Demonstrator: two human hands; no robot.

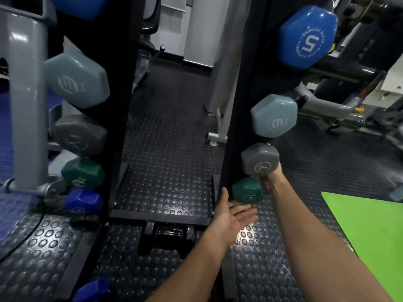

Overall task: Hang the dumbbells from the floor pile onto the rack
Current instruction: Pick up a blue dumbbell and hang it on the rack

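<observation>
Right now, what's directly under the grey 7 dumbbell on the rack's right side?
Under the grey 7 dumbbell, gripped by the right hand, sits a green dumbbell. The open left hand is below that. The grey handle and its rack peg are hidden.

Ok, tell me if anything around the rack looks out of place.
One thing: a black dumbbell lies on the floor mat at the rack's base, not hung. A blue dumbbell also sits low at the frame's bottom edge. The right hand grips the grey dumbbell at its slot.
</observation>
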